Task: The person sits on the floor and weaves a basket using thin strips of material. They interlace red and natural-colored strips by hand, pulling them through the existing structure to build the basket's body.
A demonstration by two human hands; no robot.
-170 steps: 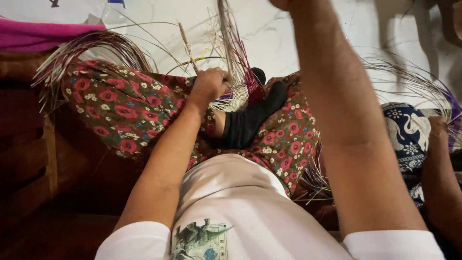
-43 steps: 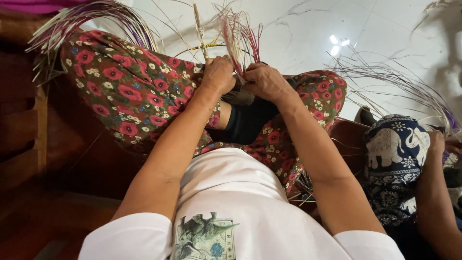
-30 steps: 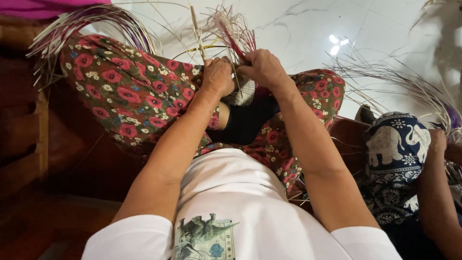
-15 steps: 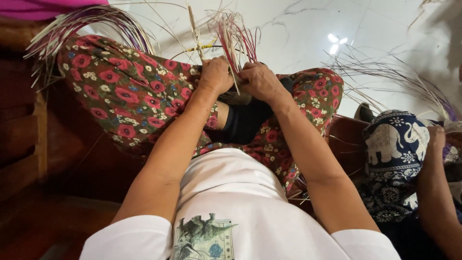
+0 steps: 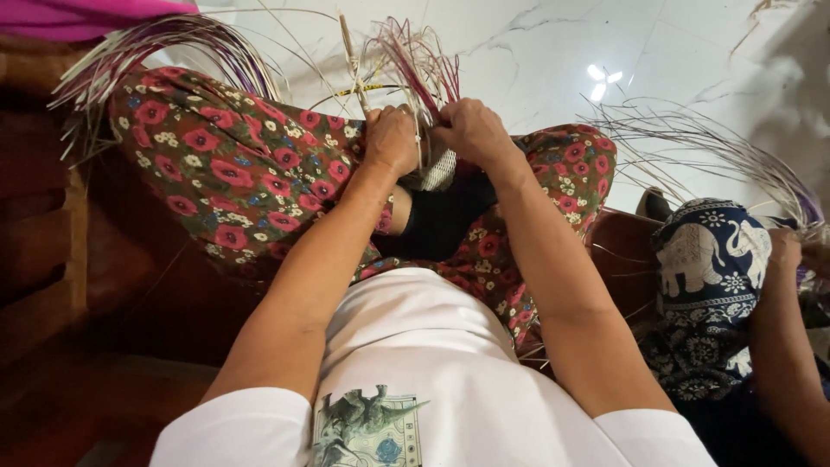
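White marble floor is spreading under us as we are sitting with our flowered trousers crossed, a neighbour's arm working loose strips beside us. We are pressing our left hand and right hand close together, both clamped on the small woven piece resting on our lap. Its upright strips are fanning loosely, so we judge that a slackening pinch could let the weave spring open.
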